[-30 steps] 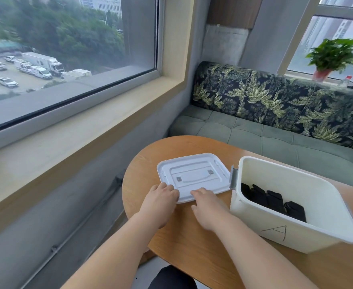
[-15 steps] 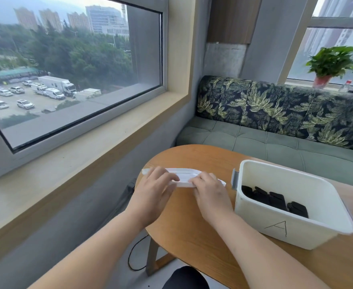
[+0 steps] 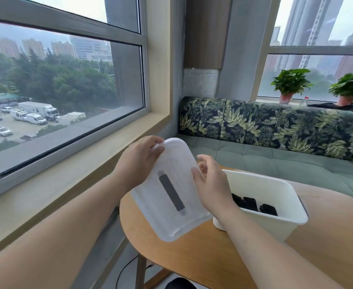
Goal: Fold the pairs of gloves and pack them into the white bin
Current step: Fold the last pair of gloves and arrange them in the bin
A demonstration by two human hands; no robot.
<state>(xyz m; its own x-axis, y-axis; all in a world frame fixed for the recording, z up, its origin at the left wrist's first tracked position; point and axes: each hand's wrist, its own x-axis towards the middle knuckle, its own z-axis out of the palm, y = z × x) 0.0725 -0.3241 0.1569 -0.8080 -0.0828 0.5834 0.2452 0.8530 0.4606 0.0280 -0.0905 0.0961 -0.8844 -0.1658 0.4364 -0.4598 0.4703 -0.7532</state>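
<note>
1. Folded black gloves (image 3: 252,203) lie in a row on the floor of the white bin (image 3: 271,189). The bin stands upright on the wooden table (image 3: 202,257), to the person's right.
2. The lid (image 3: 161,217) lay flat on the table left of the bin a second ago. It is now lifted clear and tilted steeply, with the face bearing a grey strip turned toward the camera. It hangs just left of the bin.
3. The left hand (image 3: 136,163) grips the lid's upper left corner, fingers curled over the edge. The right hand (image 3: 213,184) holds the right edge, thumb on the near face and fingers wrapped behind.
4. Judgement: packing looks finished and this is the closing step. The lid probably still needs turning level and lining up over the bin's rim before it is pressed down.
5. Beyond the table are a leaf-patterned bench (image 3: 275,122) and a window (image 3: 63,90).
</note>
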